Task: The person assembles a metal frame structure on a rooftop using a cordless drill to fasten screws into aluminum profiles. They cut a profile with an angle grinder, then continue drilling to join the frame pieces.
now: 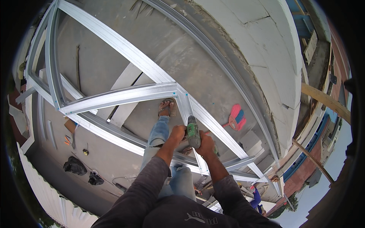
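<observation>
A green and grey cordless drill (pixel 193 133) is between my two hands, its chuck directed at a silver metal truss (pixel 185 104). My right hand (pixel 206 144) is wrapped round the drill from the right. On its left side, my left hand (pixel 178 133) is closed against the drill body, its fingertips partly hidden. The chuck lies over an upright strut just below the joint where several metal profiles meet. Small blue screw heads (pixel 174 93) show at that joint. Whether the bit touches metal cannot be seen.
A pink and blue broom head (pixel 236 117) lies right of the truss. On the left are a yellow tape measure (pixel 86 152), orange-handled pliers (pixel 67 140) and black plastic bags (pixel 75 165). A long metal channel (pixel 228 70) runs beside a pale wall (pixel 262 41). Another person's blue sleeve (pixel 256 198) shows lower right.
</observation>
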A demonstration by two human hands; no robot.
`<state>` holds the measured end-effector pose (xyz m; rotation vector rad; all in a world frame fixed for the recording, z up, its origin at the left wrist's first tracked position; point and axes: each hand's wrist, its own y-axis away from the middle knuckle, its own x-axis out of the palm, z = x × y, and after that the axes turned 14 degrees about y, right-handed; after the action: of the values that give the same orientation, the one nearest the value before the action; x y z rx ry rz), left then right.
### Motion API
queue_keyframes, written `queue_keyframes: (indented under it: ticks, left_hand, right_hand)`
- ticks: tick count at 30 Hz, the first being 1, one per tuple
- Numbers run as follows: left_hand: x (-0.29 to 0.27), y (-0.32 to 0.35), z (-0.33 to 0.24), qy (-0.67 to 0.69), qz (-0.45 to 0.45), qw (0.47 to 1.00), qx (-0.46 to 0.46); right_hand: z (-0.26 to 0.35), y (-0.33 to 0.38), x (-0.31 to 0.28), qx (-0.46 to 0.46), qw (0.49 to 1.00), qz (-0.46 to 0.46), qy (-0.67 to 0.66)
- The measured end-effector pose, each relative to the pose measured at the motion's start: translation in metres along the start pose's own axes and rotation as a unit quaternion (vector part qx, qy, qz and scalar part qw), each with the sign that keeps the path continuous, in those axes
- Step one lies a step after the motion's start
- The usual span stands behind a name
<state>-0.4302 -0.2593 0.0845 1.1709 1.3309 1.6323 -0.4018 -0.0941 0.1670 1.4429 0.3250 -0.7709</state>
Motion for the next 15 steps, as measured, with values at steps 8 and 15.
queue_keyframes:
  ticks: [8,15]
  left_hand:
    - [0.031,0.016,-0.020,-0.050,0.046,0.994,-0.085]
    - [0.039,0.000,-0.028,0.042,0.098,0.990,-0.087]
  right_hand:
    - [-0.002,-0.018,-0.020,0.004,0.999,0.036,0.005]
    - [-0.006,-0.035,-0.023,-0.009,0.996,0.084,0.031]
